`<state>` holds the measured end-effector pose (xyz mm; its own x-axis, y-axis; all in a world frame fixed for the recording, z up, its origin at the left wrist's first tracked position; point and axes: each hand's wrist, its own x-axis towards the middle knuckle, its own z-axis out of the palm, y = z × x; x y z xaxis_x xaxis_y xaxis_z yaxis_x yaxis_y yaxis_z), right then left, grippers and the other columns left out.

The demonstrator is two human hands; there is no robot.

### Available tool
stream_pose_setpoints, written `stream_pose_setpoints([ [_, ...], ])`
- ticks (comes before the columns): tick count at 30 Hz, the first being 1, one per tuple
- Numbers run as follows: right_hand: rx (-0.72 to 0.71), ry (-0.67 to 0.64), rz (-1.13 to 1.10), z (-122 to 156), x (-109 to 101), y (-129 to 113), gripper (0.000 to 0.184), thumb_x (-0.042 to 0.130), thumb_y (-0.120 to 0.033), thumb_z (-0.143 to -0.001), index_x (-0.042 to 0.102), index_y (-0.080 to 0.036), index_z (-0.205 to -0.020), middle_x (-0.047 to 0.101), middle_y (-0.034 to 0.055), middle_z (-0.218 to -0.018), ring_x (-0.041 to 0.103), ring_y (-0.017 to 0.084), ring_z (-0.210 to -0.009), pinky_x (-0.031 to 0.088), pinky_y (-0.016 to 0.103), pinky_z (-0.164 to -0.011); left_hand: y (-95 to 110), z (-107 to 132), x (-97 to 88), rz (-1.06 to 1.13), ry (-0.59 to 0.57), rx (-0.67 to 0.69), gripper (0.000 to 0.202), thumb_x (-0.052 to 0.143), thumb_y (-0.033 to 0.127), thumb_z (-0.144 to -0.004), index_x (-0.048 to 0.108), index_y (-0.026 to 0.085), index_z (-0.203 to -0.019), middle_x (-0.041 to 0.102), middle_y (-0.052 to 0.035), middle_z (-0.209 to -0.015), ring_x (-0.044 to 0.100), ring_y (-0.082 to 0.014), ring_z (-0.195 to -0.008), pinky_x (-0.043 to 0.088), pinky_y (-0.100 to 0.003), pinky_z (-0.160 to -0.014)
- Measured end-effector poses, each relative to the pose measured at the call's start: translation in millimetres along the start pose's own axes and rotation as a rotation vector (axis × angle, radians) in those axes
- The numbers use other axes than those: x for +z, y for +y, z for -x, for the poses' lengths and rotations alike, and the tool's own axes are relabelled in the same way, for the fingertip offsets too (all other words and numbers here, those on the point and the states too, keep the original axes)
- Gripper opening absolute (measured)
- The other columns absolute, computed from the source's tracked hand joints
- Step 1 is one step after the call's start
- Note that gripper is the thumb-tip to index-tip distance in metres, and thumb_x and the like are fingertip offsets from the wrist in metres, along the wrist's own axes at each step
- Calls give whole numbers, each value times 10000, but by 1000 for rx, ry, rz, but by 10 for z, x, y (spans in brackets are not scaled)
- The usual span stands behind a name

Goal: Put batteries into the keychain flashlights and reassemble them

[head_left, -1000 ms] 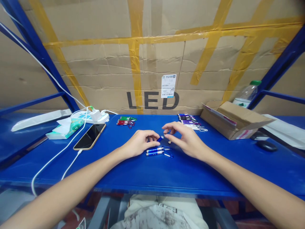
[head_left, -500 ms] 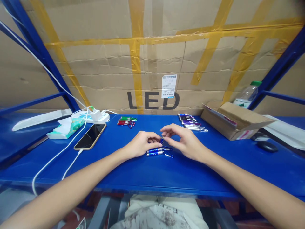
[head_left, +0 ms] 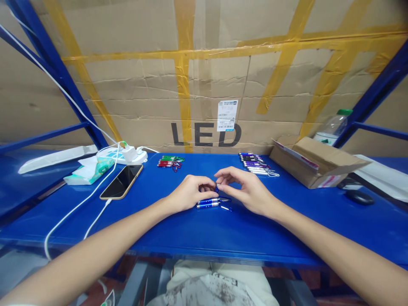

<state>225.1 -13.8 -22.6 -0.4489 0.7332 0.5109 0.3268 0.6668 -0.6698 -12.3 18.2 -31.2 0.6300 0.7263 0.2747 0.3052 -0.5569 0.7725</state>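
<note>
Your left hand (head_left: 193, 190) is curled, its thumb and fingers closed on a small blue piece (head_left: 217, 188) at the tips. Your right hand (head_left: 247, 189) is arched just opposite, with a narrow gap between thumb and forefinger, and its fingertips come right up to the same piece. Most of that piece is hidden by your fingers, so you cannot tell from here whether the right fingertips pinch it or only touch it. It sits between your 2 hands, over the middle of the blue table (head_left: 204, 240).

Just in front of it, on your side, 2 blue tubes (head_left: 208, 205) lie side by side, their clips (head_left: 226, 208) pointing to your right. Your left thumb is close beside the farther tube.

Farther back, left of center, you have green tubes (head_left: 165, 157) lying behind red tubes (head_left: 165, 164). Right of center, beyond your right hand, is a row of purple, black and white tubes (head_left: 257, 171), also with clips.

On your left, a phone (head_left: 123, 180) lies face up with a white cable (head_left: 95, 219) plugged in, near a tissue pack (head_left: 87, 171) and a power strip (head_left: 135, 159). On your right stand an open cardboard box (head_left: 333, 154) and, behind it, a bottle (head_left: 331, 128) with a green cap; a black mouse (head_left: 359, 197) lies nearer you. Behind the table, a large carton (head_left: 143, 93) bears the letters LED, yellow tape (head_left: 183, 85) and a white label (head_left: 227, 115).
</note>
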Motion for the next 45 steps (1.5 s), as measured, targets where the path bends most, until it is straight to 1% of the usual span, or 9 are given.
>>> stream_pose_setpoints([
  [12,-24,10,51,1,-4,-9,194,654,-357,-1059,693,-238,-1206,787,74,-1089,763,229,-973,640,393,-918,-33,4,11,-42,27,9,240,800,385,-914,823,173,-1026,779,-23,-852,658,-171,-750,523,-260,-721],
  [19,-66,29,99,-1,-27,-16,200,625,-327,-1068,676,-250,-1246,772,76,-1125,756,237,-987,624,398,-911,-41,-3,-26,-115,90,74,182,783,333,-950,816,191,-1059,809,-42,-984,707,-189,-829,528,-281,-785],
  [22,-80,59,214,-15,-80,18,180,575,-259,-1073,667,-240,-1227,756,84,-1120,728,236,-967,596,400,-895,-17,0,-57,-149,114,110,155,764,305,-972,811,201,-1077,809,-53,-1058,727,-196,-879,535,-301,-844],
  [24,-69,25,352,-19,-125,61,193,553,-206,-1057,664,-235,-1212,748,96,-1118,693,256,-974,568,423,-893,-5,3,-75,-167,116,134,149,743,288,-990,808,211,-1099,805,-58,-1101,736,-199,-913,539,-310,-873],
  [27,-30,-125,521,-9,-179,133,233,564,-134,-1000,662,-229,-1188,752,96,-1093,648,289,-999,530,446,-890,-7,5,-88,-185,110,146,147,727,270,-1003,806,220,-1116,802,-54,-1120,741,-200,-937,543,-311,-884],
  [31,5,-274,567,15,-199,174,330,547,-48,-935,660,-225,-1189,759,84,-1106,631,288,-1030,509,437,-911,-44,-4,-84,-199,110,83,150,759,266,-979,809,207,-1107,817,-51,-1094,750,-212,-938,550,-306,-867],
  [34,22,-311,565,23,-197,164,347,566,-59,-933,660,-231,-1220,748,85,-1128,614,289,-1038,502,431,-903,-64,-13,-81,-202,112,42,175,778,257,-964,811,186,-1120,828,-52,-1078,746,-207,-905,557,-298,-851],
  [40,15,-346,551,21,-190,146,216,489,-165,-1076,654,-214,-1207,728,100,-1121,594,281,-1005,484,436,-909,-51,-13,-94,-241,108,31,199,775,233,-970,809,168,-1156,825,-52,-1085,738,-194,-898,560,-286,-847],
  [45,4,-340,538,25,-148,135,179,523,-177,-1083,638,-224,-1213,725,91,-1147,597,283,-1024,487,432,-922,-52,-12,-98,-266,101,36,194,772,222,-977,805,166,-1159,820,-50,-1080,738,-190,-895,558,-284,-839],
])
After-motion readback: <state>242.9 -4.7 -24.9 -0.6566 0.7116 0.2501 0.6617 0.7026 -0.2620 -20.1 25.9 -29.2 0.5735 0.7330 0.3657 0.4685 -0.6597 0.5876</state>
